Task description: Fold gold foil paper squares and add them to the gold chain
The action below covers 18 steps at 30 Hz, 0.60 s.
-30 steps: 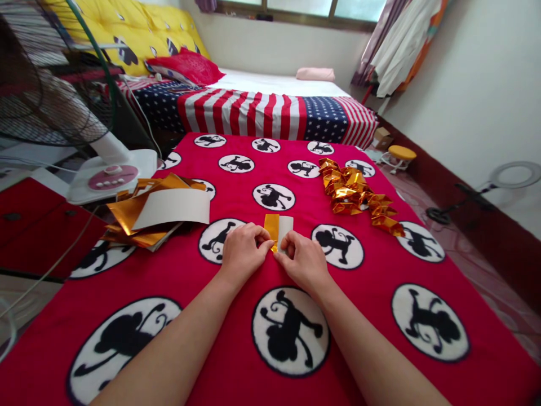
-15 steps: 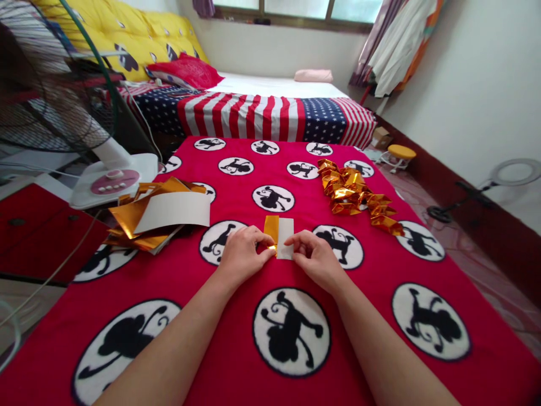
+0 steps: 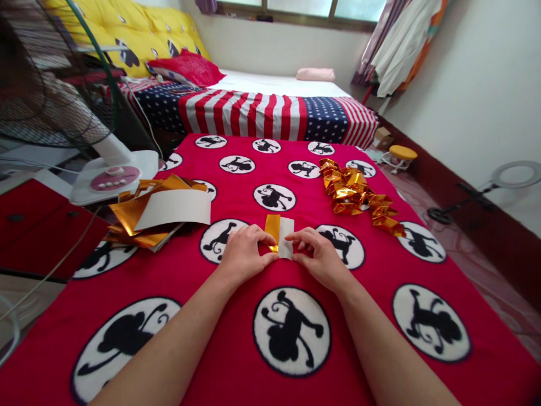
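Note:
A small folded sheet of gold foil paper (image 3: 286,226) lies on the red cloth (image 3: 220,361), its left part gold and its right part the pale backing. My left hand (image 3: 245,251) pinches its left lower edge between thumb and fingers. At its right edge, my right hand (image 3: 316,254) has thumb and index fingertip on the pale part, bent close together. A pile of flat gold and white sheets (image 3: 175,208) rests to the left. Several folded gold paper pieces (image 3: 349,189) lie in a cluster at the right.
A fan with a white base (image 3: 116,176) stands left of the cloth, beside red drawers (image 3: 38,225). Beyond the cloth is a bed (image 3: 262,115) with a red pillow (image 3: 188,69). A yellow stool (image 3: 403,153) and a ring light (image 3: 518,175) stand at the right.
My right thumb and index finger have spread slightly on the pale part of the sheet. My left hand keeps its pinch. The view has shifted very slightly.

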Each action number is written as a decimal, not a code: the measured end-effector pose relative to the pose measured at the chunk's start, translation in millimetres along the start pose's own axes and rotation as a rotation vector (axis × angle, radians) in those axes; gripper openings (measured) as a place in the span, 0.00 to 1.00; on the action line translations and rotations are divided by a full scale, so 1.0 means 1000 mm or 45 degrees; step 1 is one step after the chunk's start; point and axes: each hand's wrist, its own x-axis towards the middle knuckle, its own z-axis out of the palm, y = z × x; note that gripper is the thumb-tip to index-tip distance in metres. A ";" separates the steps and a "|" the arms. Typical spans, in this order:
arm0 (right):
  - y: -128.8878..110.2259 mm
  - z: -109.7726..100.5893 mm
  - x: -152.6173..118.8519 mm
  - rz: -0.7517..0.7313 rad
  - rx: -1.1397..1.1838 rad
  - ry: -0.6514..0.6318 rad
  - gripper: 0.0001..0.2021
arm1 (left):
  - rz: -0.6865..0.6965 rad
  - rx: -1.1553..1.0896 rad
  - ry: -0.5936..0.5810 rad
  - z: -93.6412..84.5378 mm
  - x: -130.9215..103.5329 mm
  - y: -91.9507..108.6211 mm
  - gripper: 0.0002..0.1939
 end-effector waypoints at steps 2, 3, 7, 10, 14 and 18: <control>0.003 0.000 0.000 -0.010 0.000 -0.010 0.20 | 0.001 -0.018 -0.013 0.000 0.000 0.000 0.10; 0.004 0.000 0.001 -0.013 0.006 -0.014 0.19 | -0.002 -0.026 -0.016 -0.001 0.000 0.000 0.09; 0.006 -0.003 0.000 -0.049 0.063 -0.074 0.21 | -0.023 -0.029 -0.003 0.000 0.000 -0.001 0.06; 0.003 -0.004 -0.002 -0.069 0.035 -0.141 0.25 | -0.031 -0.021 0.006 0.001 0.000 0.000 0.07; -0.001 0.000 -0.004 -0.074 -0.104 -0.076 0.23 | -0.024 -0.021 0.010 0.001 0.000 0.000 0.07; -0.002 0.004 -0.003 -0.147 -0.153 -0.024 0.17 | -0.017 -0.021 0.017 0.002 0.001 -0.001 0.07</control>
